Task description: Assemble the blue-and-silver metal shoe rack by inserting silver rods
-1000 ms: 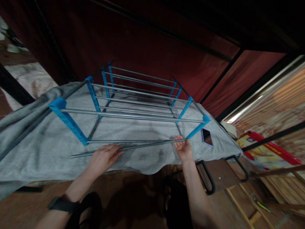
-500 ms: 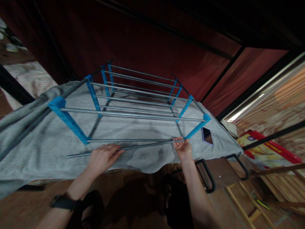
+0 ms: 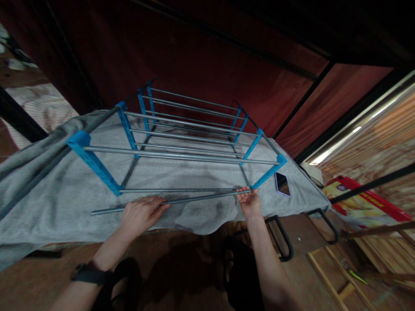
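Cannot read any word or number. Between three and four o'clock, on the red-and-yellow box [image 3: 366,211], see yellow lettering [image 3: 376,206], too blurred to decipher.

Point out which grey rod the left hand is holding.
The nearest rod, slanting through the left hand; its left end sticks out free, whereas the other crosswise rods meet blue brackets there.

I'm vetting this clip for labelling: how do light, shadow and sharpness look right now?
Head view: dim, the red backdrop fading to near black at the top right; head view: a bright strip at the right, faint sheen on the rack; head view: floor in deep shadow; head view: left hand and right hand slightly soft, outlines readable.
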The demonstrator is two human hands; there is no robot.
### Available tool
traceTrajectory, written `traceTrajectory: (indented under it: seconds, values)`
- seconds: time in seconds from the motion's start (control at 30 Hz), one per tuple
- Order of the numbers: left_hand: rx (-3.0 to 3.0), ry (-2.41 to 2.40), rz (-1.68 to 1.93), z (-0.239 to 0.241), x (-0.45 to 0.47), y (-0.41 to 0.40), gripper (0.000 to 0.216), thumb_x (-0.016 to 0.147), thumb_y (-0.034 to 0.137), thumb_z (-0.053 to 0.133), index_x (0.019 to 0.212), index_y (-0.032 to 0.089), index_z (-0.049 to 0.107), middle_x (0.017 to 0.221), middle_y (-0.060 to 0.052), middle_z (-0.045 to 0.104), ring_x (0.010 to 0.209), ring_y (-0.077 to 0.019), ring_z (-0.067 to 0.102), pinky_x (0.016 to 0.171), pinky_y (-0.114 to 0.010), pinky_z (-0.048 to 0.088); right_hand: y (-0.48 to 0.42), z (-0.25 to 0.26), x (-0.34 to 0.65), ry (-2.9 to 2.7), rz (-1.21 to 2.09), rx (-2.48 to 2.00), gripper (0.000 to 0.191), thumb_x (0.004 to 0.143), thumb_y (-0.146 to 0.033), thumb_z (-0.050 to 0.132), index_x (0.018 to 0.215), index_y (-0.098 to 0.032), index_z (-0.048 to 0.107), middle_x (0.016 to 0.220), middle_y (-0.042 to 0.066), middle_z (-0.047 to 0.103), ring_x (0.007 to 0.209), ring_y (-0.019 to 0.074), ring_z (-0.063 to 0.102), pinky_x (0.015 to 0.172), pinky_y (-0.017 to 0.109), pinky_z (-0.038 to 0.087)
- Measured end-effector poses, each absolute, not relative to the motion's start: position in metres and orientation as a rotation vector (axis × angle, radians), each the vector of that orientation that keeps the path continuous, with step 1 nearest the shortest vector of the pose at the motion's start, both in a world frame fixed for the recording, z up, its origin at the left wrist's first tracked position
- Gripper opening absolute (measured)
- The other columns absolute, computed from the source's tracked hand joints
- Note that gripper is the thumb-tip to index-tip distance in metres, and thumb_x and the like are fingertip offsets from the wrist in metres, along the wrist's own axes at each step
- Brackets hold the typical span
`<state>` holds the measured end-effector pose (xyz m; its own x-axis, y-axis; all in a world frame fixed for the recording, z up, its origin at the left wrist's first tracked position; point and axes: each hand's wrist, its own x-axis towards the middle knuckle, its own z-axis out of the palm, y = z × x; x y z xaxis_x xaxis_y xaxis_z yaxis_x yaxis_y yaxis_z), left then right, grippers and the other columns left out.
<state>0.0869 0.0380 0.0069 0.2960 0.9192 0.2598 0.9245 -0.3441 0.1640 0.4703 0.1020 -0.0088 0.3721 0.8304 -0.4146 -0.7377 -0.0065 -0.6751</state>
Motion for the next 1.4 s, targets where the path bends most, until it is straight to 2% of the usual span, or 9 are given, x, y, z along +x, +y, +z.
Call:
traceTrajectory:
  seconds: [0.17,0.47,0.63,0.73,0.83,0.97,1.13,1.27,1.4]
  values:
    - [-2.521,-1.779,-0.464,0.006,0.087,0.038,0.05,0.099,0.055,0.035,0.098,0.022,0.073,0.099,-0.007,0.077,0.088,-0.0252,0.071,0.073,-0.033,0.049,0.102,-0.01,0.471,-0.096,1.245,-0.979,0.046,0.103,-0.047,0.025,0.078,-0.022,0.054,0.066,-0.002,0.062,0.061,0.012,0.063,0.073,0.031,0.058]
    - [-2.53,-1.806,-0.484,0.003,0.086,0.038,0.046,0.098,0.055,0.038,0.096,0.024,0.073,0.094,-0.006,0.077,0.085,-0.0253,0.072,0.07,-0.033,0.048,0.1,-0.011,0.47,-0.113,1.241,-0.985,0.044,0.102,-0.047,0.027,0.077,-0.023,0.054,0.064,-0.002,0.062,0.059,0.0127,0.064,0.068,0.029,0.058]
    - [-2.527,-1.872,-0.474,0.002,0.08,0.041,0.049,0.097,0.056,0.037,0.095,0.024,0.073,0.09,-0.007,0.077,0.081,-0.0265,0.072,0.068,-0.035,0.048,0.096,-0.007,0.466,-0.13,1.281,-1.014,0.043,0.102,-0.048,0.028,0.083,-0.022,0.057,0.074,0.002,0.068,0.072,0.0145,0.07,0.074,0.031,0.059]
    - [-2.553,-1.878,-0.469,0.001,0.081,0.042,0.048,0.097,0.056,0.037,0.094,0.024,0.073,0.087,-0.006,0.076,0.08,-0.0254,0.071,0.069,-0.034,0.048,0.091,-0.006,0.457,-0.138,1.373,-1.055,0.04,0.102,-0.043,0.03,0.085,-0.02,0.058,0.08,0.005,0.071,0.076,0.0155,0.071,0.074,0.031,0.06]
    - [-2.595,-1.832,-0.508,0.001,0.088,0.04,0.045,0.097,0.055,0.04,0.101,0.024,0.073,0.094,-0.007,0.076,0.085,-0.0241,0.071,0.074,-0.034,0.05,0.085,-0.007,0.445,-0.183,1.472,-1.104,0.027,0.099,-0.031,0.04,0.083,-0.019,0.06,0.081,0.006,0.072,0.075,0.0157,0.071,0.072,0.031,0.061]
    - [-2.651,-1.678,-0.505,0.005,0.095,0.037,0.034,0.1,0.039,0.042,0.106,0.021,0.07,0.093,-0.009,0.073,0.089,-0.0232,0.067,0.08,-0.035,0.048,0.076,-0.015,0.441,-0.266,1.571,-1.102,0.012,0.089,-0.011,0.054,0.083,-0.019,0.061,0.08,0.004,0.071,0.075,0.0158,0.071,0.076,0.033,0.063]
    - [-2.626,-1.588,-0.301,0.008,0.098,0.034,0.025,0.097,0.017,0.044,0.107,0.019,0.066,0.097,-0.011,0.067,0.09,-0.0221,0.063,0.084,-0.037,0.046,0.082,-0.031,0.469,-0.227,1.436,-1.203,0.016,0.09,-0.012,0.051,0.079,-0.021,0.059,0.08,0.003,0.07,0.078,0.0156,0.071,0.082,0.038,0.063]
    - [-2.624,-1.505,-0.168,0.002,0.108,0.028,0.032,0.096,0.012,0.045,0.123,0.02,0.059,0.103,-0.01,0.066,0.094,-0.0209,0.062,0.086,-0.037,0.043,0.093,-0.039,0.501,-0.201,1.297,-1.324,0.027,0.096,-0.016,0.04,0.08,-0.023,0.062,0.093,0.006,0.072,0.084,0.013,0.072,0.086,0.033,0.061]
    - [-2.635,-1.417,-0.158,-0.005,0.121,0.019,0.047,0.094,0.009,0.046,0.139,0.023,0.047,0.106,-0.008,0.066,0.091,-0.0194,0.063,0.077,-0.034,0.044,0.099,-0.04,0.521,-0.137,1.285,-1.383,0.035,0.095,-0.012,0.035,0.082,-0.024,0.065,0.095,0.006,0.071,0.081,0.0112,0.072,0.085,0.028,0.06]
